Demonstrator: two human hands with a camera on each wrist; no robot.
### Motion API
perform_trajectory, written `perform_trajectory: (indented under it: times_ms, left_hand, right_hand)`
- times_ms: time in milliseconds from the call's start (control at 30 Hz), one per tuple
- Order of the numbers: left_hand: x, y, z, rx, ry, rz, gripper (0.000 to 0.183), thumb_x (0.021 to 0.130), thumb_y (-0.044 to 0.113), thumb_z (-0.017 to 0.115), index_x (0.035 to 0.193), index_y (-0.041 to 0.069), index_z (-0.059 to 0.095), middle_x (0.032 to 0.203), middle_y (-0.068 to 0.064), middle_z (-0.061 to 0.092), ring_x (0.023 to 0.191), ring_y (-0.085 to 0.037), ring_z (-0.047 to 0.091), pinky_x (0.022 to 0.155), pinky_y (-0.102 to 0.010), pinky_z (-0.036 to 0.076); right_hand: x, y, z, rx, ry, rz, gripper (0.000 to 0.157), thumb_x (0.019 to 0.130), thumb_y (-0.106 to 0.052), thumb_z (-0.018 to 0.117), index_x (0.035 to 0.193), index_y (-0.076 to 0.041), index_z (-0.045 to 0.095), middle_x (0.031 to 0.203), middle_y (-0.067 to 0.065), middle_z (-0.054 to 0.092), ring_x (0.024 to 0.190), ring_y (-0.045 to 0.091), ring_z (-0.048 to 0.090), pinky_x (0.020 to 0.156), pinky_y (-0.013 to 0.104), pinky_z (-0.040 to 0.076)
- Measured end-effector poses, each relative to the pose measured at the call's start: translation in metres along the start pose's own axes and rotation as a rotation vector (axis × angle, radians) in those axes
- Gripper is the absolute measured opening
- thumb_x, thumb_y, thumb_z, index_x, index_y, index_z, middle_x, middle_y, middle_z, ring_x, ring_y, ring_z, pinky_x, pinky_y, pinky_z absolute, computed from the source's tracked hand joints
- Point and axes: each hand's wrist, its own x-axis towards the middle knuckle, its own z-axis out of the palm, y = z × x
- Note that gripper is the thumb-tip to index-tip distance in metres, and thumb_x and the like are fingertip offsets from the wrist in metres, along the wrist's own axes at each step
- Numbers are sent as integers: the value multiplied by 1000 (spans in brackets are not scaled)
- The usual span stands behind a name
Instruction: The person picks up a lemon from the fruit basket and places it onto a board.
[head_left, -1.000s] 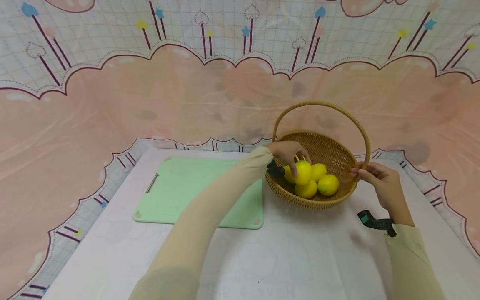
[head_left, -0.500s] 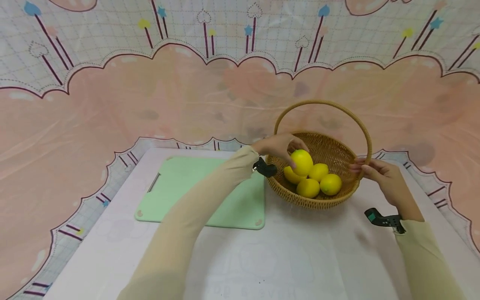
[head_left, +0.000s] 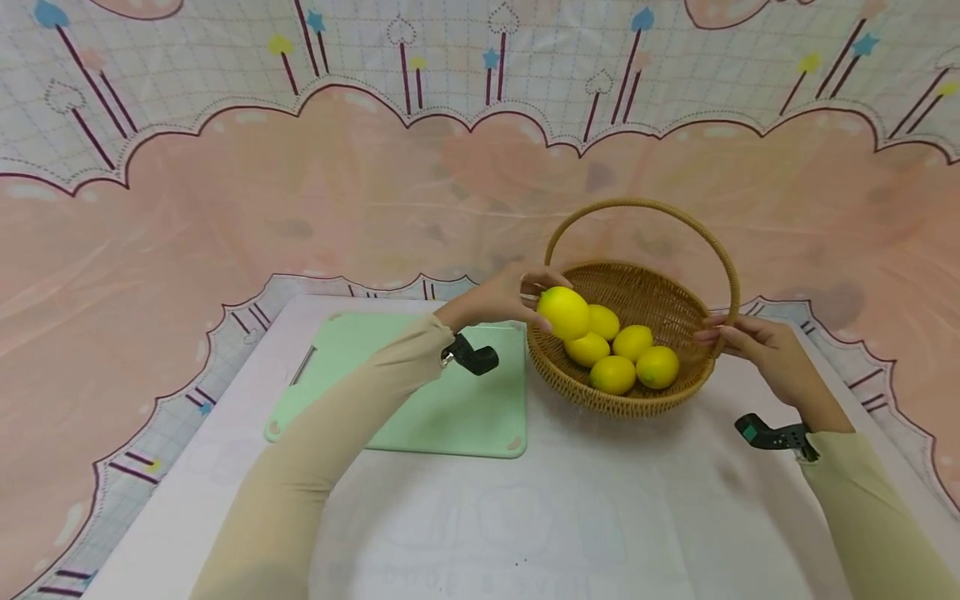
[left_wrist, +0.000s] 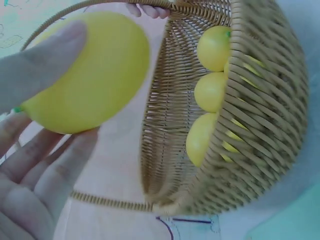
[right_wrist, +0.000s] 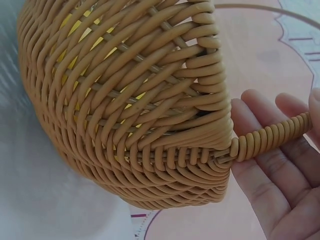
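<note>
My left hand (head_left: pixel 498 296) grips a yellow lemon (head_left: pixel 565 313) between thumb and fingers, above the left rim of the wicker basket (head_left: pixel 622 406). Close up in the left wrist view, the held lemon (left_wrist: pixel 110 75) is apart from the basket, its green tip beside the fingers. Several more lemons (head_left: pixel 657 367) lie together in the basket. At the basket's right side, my right hand (head_left: pixel 776 358) holds the foot of the arched handle (head_left: pixel 731 283). The right wrist view shows the fingers behind the wrapped handle (right_wrist: pixel 272 135) and part of the thumb at the edge.
A pale green cutting board (head_left: pixel 450 417) lies flat left of the basket, partly under my left arm. Both rest on a white-covered table (head_left: pixel 540 517). A printed pink cloth (head_left: pixel 375 208) hangs behind the table. The basket's handle arches high over its opening.
My left hand has lifted the lemon from among the others and drawn it left to the basket's rim. The right hand keeps its hold on the handle.
</note>
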Motion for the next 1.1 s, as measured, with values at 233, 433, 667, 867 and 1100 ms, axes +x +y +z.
perform_trajectory:
  times_ms: [233, 433, 667, 867, 1100]
  left_hand:
    - [-42, -15, -18, -50, 164, -44, 58, 74, 10, 79, 128, 9, 55, 131, -8, 55, 117, -22, 57, 96, -30, 50]
    - [-78, -30, -36, -105, 285, -62, 61, 76, 10, 78, 132, 8, 52, 133, -11, 54, 116, -24, 57, 94, -29, 52]
    - [-115, -54, -58, -108, 400, -115, 66, 79, 9, 75, 139, 8, 47, 141, -11, 48, 120, -25, 55, 92, -21, 51]
    - [-140, -78, -71, -76, 479, -177, 65, 80, 14, 74, 139, 9, 46, 142, -13, 46, 121, -22, 55, 92, -21, 51]
    - [-166, -105, -87, -72, 552, -242, 66, 85, 15, 70, 143, 5, 39, 146, -16, 40, 129, -25, 47, 92, -12, 47]
  right_hand:
    - [0, 2, -3, 31, -25, 0, 23, 99, -2, 42, 110, 7, 60, 95, -13, 72, 91, -3, 65, 79, 9, 51]
    - [-1, 1, -3, 31, -19, 6, 22, 98, -3, 43, 108, 5, 61, 93, -12, 72, 90, -3, 65, 79, 9, 50]
    - [-2, 0, -3, 21, -11, 2, 22, 99, -3, 42, 108, 6, 60, 92, -14, 71, 90, -4, 65, 80, 8, 50]
    - [-3, 1, -4, 10, -1, 3, 22, 99, -3, 43, 108, 5, 61, 92, -15, 71, 90, -4, 65, 79, 8, 50]
    - [-4, 2, -3, 12, 10, 2, 22, 99, -4, 43, 108, 5, 61, 92, -14, 71, 89, -3, 66, 79, 9, 50]
